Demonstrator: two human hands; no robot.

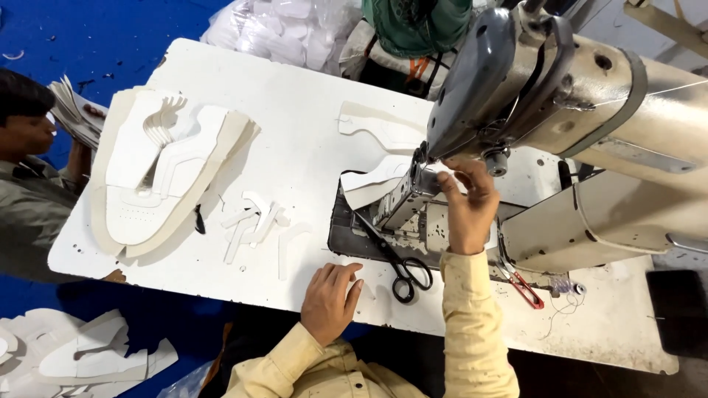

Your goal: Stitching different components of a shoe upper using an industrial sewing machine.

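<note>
My right hand [466, 206] reaches up to the needle area of a grey-and-cream sewing machine [560, 96], fingertips pinched together beside the needle bar. What they pinch is too small to tell. A white cut shoe piece [369, 186] lies just left of them under the machine's foot. My left hand [330, 298] rests flat on the white table [295, 96] near its front edge and holds nothing. Black scissors [402, 269] lie between my two hands.
A stack of white shoe-upper pieces [158, 173] sits at the table's left, with small white strips [254, 221] beside it. Red-handled snips [525, 289] lie to the right. Another person [29, 169] at the left holds a stack of pieces. More white pieces [81, 354] lie on the blue floor.
</note>
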